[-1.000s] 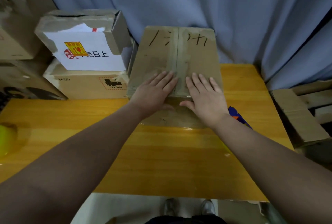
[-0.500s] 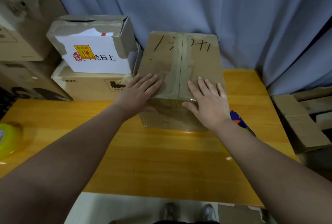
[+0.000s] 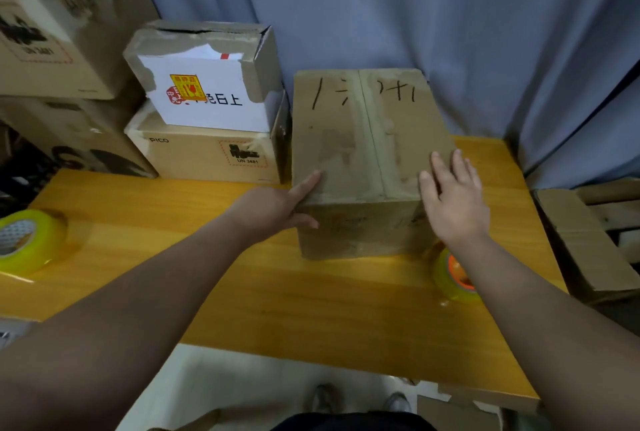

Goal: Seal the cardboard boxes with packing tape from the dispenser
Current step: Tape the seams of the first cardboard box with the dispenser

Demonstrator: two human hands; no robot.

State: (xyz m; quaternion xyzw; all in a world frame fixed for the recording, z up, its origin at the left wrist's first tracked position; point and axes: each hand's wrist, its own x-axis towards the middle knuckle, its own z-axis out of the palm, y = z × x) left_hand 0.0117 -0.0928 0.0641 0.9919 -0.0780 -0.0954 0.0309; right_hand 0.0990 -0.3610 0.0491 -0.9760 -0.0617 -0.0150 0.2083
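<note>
A brown cardboard box (image 3: pixel 367 153) with black scrawl on its top stands at the back of the yellow wooden table (image 3: pixel 277 292); its two top flaps are closed along a centre seam. My left hand (image 3: pixel 277 205) holds the box's near left corner, with the forefinger on top and the thumb on the front face. On the top's near right corner my right hand (image 3: pixel 453 195) lies flat with straight fingers. A tape dispenser (image 3: pixel 453 275) with a yellowish roll and an orange core lies on the table under my right forearm.
A second yellow tape roll (image 3: pixel 24 243) sits at the table's left edge. Stacked cardboard boxes (image 3: pixel 207 119) stand to the left of the box, against a blue curtain (image 3: pixel 415 15). Flattened cardboard (image 3: pixel 585 240) lies off the table's right side.
Both hands have slid apart from the middle seam to the box's near corners. The view has shifted, so both tape rolls show more fully.
</note>
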